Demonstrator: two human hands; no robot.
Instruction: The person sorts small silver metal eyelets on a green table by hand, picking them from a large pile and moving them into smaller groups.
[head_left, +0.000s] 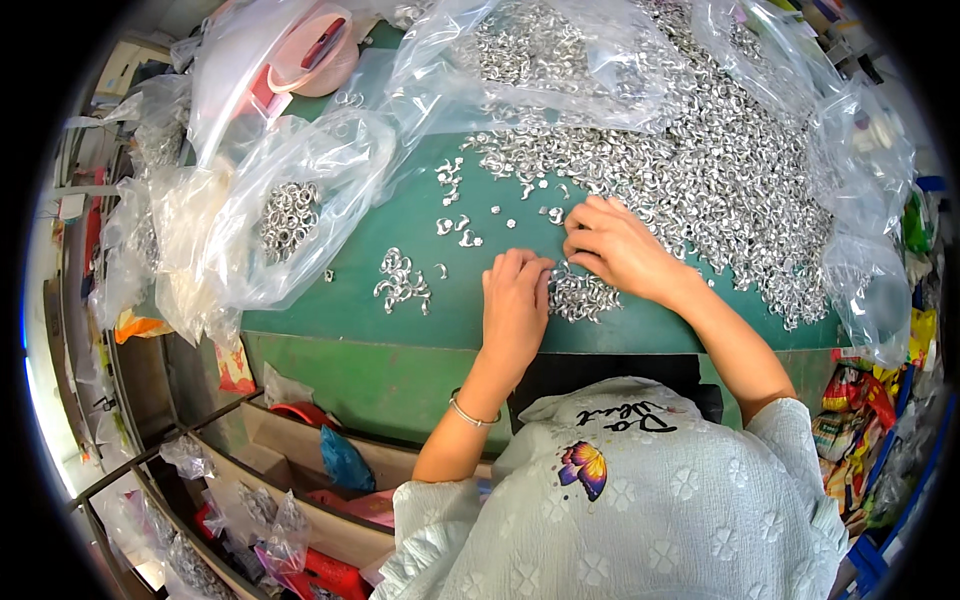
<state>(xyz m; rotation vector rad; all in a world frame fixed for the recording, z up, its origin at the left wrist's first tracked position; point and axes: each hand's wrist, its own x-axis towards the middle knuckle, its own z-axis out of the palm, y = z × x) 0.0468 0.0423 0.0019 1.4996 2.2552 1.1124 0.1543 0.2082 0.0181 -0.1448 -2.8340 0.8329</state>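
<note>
Rings (582, 295) bunched under both hands near the bench (330, 300) edge could spill off if swept carelessly; left hand (515, 300) flat, right hand (615, 245) half-curled, neither grip visibly holding any.

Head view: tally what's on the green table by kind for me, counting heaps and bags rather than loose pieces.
Big heap of silver metal pieces: 1
Small clusters of pieces, one by the left hand and right hand, one further left: 2
Clear bag holding metal rings: 1
Pink bowl: 1
Total: 5
</note>
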